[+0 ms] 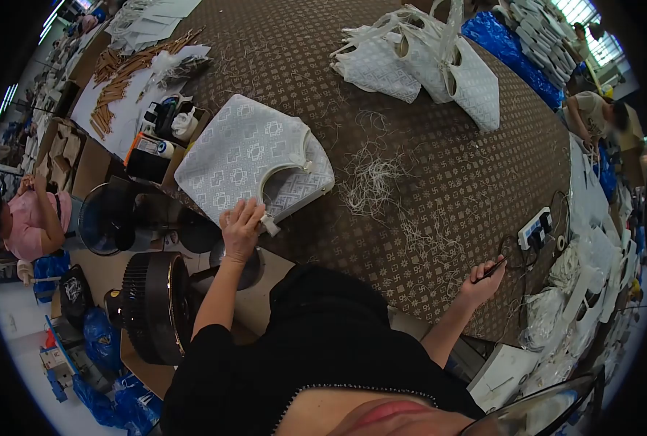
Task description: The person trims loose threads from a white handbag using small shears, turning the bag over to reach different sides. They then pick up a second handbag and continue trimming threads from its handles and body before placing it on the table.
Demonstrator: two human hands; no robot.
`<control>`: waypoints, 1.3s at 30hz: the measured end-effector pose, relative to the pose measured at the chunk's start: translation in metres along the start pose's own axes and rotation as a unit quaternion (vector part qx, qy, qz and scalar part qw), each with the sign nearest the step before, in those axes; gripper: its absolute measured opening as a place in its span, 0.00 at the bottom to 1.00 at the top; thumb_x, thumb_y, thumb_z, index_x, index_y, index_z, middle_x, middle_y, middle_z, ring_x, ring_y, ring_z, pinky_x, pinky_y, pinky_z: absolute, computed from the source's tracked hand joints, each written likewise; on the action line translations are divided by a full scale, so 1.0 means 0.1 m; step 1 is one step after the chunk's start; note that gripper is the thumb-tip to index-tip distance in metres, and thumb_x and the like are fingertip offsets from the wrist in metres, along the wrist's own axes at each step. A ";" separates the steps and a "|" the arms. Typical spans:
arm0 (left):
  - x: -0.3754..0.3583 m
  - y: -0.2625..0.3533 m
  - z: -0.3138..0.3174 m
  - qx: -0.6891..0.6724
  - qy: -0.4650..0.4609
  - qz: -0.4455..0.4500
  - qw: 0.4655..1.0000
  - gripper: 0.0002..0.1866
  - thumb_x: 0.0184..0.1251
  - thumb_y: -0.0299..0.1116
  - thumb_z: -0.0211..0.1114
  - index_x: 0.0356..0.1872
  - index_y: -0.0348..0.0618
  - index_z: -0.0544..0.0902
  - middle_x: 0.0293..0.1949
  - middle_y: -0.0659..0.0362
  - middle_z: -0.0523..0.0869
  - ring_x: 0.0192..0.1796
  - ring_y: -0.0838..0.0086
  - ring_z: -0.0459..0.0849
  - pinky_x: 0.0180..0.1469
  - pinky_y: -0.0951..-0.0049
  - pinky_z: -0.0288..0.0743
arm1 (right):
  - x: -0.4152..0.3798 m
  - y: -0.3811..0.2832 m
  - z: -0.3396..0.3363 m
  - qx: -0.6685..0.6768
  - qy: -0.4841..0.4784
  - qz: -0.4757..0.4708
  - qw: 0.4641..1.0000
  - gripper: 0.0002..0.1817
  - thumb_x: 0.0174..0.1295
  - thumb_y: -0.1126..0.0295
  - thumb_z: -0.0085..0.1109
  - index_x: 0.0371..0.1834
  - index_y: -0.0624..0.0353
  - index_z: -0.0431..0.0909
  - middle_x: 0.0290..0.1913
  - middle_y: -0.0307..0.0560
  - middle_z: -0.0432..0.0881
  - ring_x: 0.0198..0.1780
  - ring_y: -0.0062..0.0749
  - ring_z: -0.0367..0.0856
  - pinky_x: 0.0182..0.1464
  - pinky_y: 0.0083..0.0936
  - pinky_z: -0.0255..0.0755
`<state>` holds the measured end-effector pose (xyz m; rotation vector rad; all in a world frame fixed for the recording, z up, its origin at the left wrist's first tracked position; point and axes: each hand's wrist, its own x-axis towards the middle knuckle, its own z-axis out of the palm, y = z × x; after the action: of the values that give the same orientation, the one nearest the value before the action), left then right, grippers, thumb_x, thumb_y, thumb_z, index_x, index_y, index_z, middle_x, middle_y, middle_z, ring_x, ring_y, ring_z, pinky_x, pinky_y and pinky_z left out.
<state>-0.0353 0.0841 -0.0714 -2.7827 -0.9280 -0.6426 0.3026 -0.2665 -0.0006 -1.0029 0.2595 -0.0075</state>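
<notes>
Left hand (241, 229) lies flat on the near edge of a white woven bag (251, 156); right hand (483, 282), well apart, pinches a thin dark tool (492, 269) over the brown table (439, 182).

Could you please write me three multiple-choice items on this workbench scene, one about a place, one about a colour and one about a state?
1. Where does the left hand rest?
A. on the white bag
B. on the fan
C. on the blue plastic

2. What colour is the table cloth?
A. green
B. brown
C. red

3. How is the right hand?
A. open and flat
B. closed on a thin dark tool
C. out of view

Answers: 1 A, the fingers lie on the bag's near edge. 2 B, brown with a pale pattern. 3 B, the fingers grip the tool.
</notes>
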 end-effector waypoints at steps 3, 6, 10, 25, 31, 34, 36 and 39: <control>-0.02 -0.03 0.00 -0.022 -0.012 0.000 1.000 0.18 0.50 0.29 0.62 0.45 0.59 0.79 0.54 0.65 0.77 0.57 0.67 0.73 0.61 0.52 0.54 | -0.06 0.06 0.12 -0.011 0.003 0.007 1.000 0.12 0.68 0.60 0.46 0.45 0.55 0.71 0.21 0.34 0.68 0.14 0.14 0.57 0.13 0.16 0.52; 0.05 -0.03 0.05 -0.038 -0.035 0.005 0.999 0.16 0.50 0.28 0.61 0.43 0.57 0.79 0.54 0.64 0.76 0.59 0.65 0.71 0.63 0.46 0.51 | -0.06 0.09 0.18 -0.024 -0.018 0.022 0.999 0.12 0.68 0.60 0.45 0.45 0.56 0.71 0.21 0.34 0.68 0.14 0.15 0.57 0.13 0.16 0.52; 0.20 0.03 0.04 -0.016 -0.051 0.014 0.998 0.13 0.50 0.25 0.59 0.38 0.54 0.78 0.50 0.60 0.76 0.59 0.63 0.71 0.61 0.44 0.55 | -0.12 0.11 0.20 -0.040 -0.024 0.028 0.999 0.12 0.69 0.60 0.44 0.45 0.56 0.71 0.22 0.35 0.68 0.14 0.15 0.58 0.13 0.16 0.53; 0.07 -0.21 -0.24 -0.180 -0.148 0.080 0.969 0.22 0.38 0.21 0.58 0.41 0.49 0.76 0.53 0.57 0.74 0.59 0.58 0.71 0.65 0.44 0.50 | -0.19 0.14 0.24 -0.037 0.006 0.007 0.999 0.11 0.69 0.62 0.44 0.40 0.56 0.73 0.20 0.35 0.68 0.13 0.15 0.58 0.12 0.16 0.52; 0.80 0.08 -0.55 -0.263 -0.009 0.119 0.957 0.16 0.44 0.21 0.58 0.38 0.44 0.78 0.41 0.56 0.82 0.48 0.60 0.79 0.60 0.54 0.62 | -0.12 0.18 0.17 -0.036 0.032 0.020 0.999 0.11 0.69 0.62 0.45 0.38 0.57 0.74 0.20 0.35 0.68 0.12 0.15 0.58 0.11 0.15 0.51; 1.38 0.46 -0.34 -0.321 0.048 0.196 0.925 0.12 0.43 0.20 0.59 0.33 0.43 0.80 0.38 0.57 0.82 0.46 0.61 0.80 0.51 0.58 0.71 | -0.04 0.29 0.19 -0.034 0.046 0.061 0.997 0.11 0.69 0.62 0.45 0.38 0.56 0.74 0.19 0.34 0.68 0.11 0.14 0.58 0.11 0.14 0.51; 1.78 0.76 -0.14 -0.379 0.042 0.208 0.901 0.09 0.45 0.19 0.60 0.30 0.41 0.80 0.36 0.57 0.83 0.42 0.61 0.82 0.43 0.65 0.75 | -0.05 0.33 0.27 -0.026 0.024 0.088 0.996 0.11 0.69 0.62 0.45 0.38 0.56 0.74 0.20 0.34 0.68 0.11 0.14 0.58 0.11 0.14 0.50; 2.39 1.28 0.29 -0.449 -0.035 0.162 0.878 0.08 0.52 0.24 0.61 0.35 0.39 0.81 0.35 0.56 0.83 0.39 0.61 0.82 0.41 0.70 0.75 | -0.01 0.41 0.32 -0.027 0.034 0.092 0.995 0.11 0.69 0.63 0.44 0.37 0.57 0.73 0.19 0.34 0.67 0.11 0.14 0.59 0.10 0.14 0.50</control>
<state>0.2238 0.1182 0.0072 -3.6397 -0.1116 -1.1404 0.3039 -0.2176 -0.0188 -1.0313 0.4151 0.1346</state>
